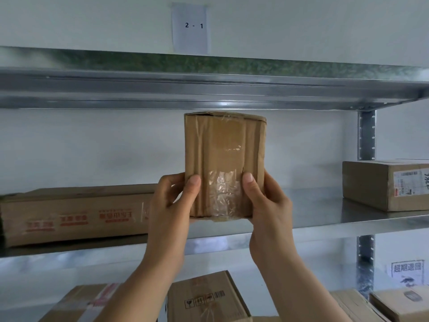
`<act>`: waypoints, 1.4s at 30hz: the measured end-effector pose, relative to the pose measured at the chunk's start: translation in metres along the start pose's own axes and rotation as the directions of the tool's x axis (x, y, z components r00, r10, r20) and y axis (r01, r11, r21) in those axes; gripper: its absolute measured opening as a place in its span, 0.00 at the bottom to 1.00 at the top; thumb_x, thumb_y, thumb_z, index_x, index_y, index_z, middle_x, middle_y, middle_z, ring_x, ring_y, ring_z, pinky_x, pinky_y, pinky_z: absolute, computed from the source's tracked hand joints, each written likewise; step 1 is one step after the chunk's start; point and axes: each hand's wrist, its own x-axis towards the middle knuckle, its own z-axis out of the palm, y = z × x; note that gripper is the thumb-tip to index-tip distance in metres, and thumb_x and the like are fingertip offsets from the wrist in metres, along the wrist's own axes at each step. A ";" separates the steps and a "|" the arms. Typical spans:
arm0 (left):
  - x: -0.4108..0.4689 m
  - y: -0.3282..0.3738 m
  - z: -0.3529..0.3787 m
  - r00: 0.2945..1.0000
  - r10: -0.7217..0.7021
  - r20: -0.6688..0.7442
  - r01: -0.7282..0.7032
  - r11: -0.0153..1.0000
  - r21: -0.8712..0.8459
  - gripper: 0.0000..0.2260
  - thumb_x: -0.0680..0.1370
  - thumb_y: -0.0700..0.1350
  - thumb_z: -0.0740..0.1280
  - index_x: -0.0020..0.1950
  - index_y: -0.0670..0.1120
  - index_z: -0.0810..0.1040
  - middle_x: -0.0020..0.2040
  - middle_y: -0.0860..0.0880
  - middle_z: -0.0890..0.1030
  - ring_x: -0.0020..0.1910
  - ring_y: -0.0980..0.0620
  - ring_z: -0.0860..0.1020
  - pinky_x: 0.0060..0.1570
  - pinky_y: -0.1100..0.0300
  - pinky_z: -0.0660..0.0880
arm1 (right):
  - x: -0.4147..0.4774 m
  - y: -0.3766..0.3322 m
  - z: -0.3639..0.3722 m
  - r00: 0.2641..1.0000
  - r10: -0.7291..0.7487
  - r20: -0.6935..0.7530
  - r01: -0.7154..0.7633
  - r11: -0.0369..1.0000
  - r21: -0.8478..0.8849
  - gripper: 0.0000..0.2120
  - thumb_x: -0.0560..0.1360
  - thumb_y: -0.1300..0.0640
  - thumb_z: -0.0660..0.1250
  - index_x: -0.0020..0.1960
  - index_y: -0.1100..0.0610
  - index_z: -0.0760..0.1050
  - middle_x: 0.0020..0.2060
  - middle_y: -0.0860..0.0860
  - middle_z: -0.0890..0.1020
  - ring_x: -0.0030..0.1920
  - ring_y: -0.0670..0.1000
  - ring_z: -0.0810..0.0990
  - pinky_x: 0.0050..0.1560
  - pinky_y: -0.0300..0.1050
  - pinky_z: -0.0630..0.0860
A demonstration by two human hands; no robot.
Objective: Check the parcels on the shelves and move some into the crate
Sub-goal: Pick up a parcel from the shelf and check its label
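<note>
I hold the taped cardboard parcel [224, 156] upright, long axis vertical, broad face toward me, before the middle shelf [325, 213]. My left hand [170, 205] and right hand [268, 202] clasp its lower sides.

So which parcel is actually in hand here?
The small taped parcel in the middle, held upright by the left hand and right hand near its bottom; the long box and labelled box lie on the shelf.
</note>
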 end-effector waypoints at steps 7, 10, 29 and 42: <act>-0.006 0.004 -0.001 1.000 -0.001 0.014 0.001 1.000 -0.001 0.11 0.80 0.59 0.65 0.47 0.55 0.82 0.49 0.44 0.84 0.52 0.50 0.83 0.59 0.42 0.79 | 0.004 -0.005 -0.002 0.996 0.023 -0.091 -0.022 1.000 0.019 0.13 0.78 0.59 0.71 0.62 0.56 0.83 0.49 0.52 0.88 0.48 0.49 0.87 0.42 0.40 0.83; -0.005 0.004 -0.003 0.999 -0.025 0.032 0.024 1.000 0.019 0.15 0.84 0.43 0.61 0.52 0.59 0.85 0.53 0.55 0.86 0.56 0.53 0.83 0.64 0.45 0.76 | 0.008 -0.006 -0.006 0.993 0.042 -0.113 -0.038 0.999 0.035 0.10 0.77 0.58 0.72 0.58 0.55 0.85 0.44 0.49 0.88 0.42 0.46 0.84 0.35 0.37 0.79; 0.006 0.007 -0.007 0.998 -0.058 0.035 0.056 0.995 0.079 0.17 0.78 0.38 0.71 0.63 0.55 0.80 0.56 0.56 0.84 0.56 0.61 0.81 0.61 0.57 0.76 | 0.020 -0.008 -0.037 0.964 0.255 -0.080 -0.234 0.950 0.204 0.16 0.77 0.49 0.71 0.60 0.57 0.84 0.55 0.58 0.86 0.57 0.62 0.85 0.56 0.70 0.80; 0.038 0.018 -0.024 0.980 -0.197 -0.020 0.198 0.966 0.164 0.21 0.77 0.55 0.71 0.66 0.47 0.78 0.59 0.51 0.83 0.57 0.49 0.80 0.48 0.57 0.75 | 0.029 0.004 -0.071 0.842 0.490 0.224 -0.538 0.793 0.286 0.17 0.83 0.55 0.58 0.61 0.56 0.84 0.61 0.60 0.84 0.65 0.67 0.80 0.69 0.72 0.69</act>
